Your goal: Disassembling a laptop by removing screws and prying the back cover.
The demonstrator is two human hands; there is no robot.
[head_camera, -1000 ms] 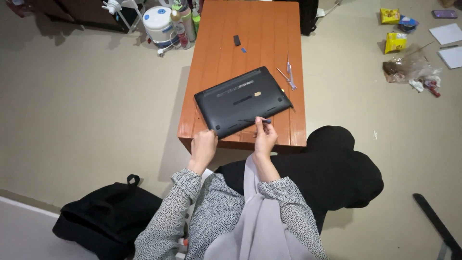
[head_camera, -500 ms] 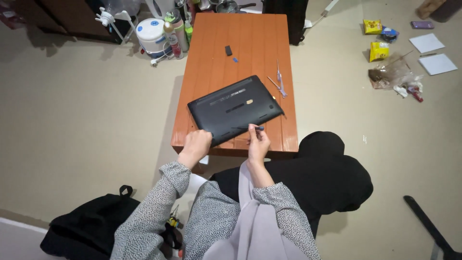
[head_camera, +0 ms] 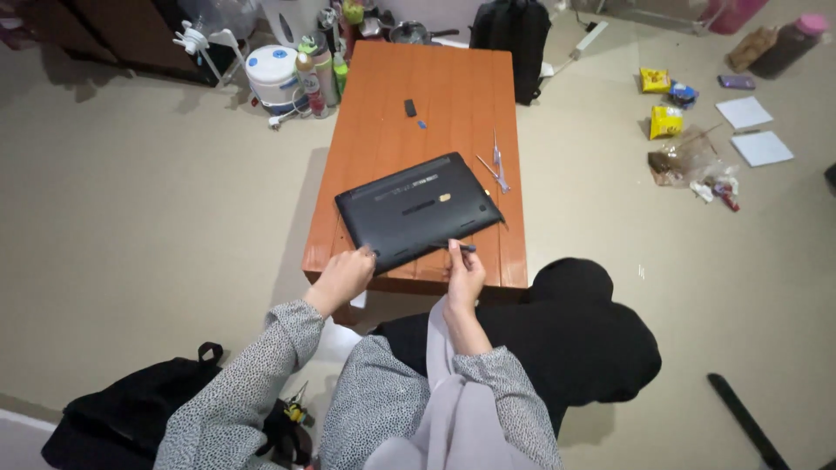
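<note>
Our left hand (head_camera: 347,277) grips the upturned laptop (head_camera: 416,209) corner, right hand (head_camera: 465,274) pinches what looks like a screwdriver (head_camera: 464,248) mid-frame; a slip could scratch the case

Home living space: low orange wooden table (head_camera: 435,96) on beige floor; bottles (head_camera: 318,65), snack packets (head_camera: 666,122), backpack (head_camera: 514,43) lay around.

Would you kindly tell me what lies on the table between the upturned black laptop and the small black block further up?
In the head view, only bare orange-brown wooden table lies between the upturned black laptop and the small black block; a tiny blue piece sits just beside that stretch.
</note>
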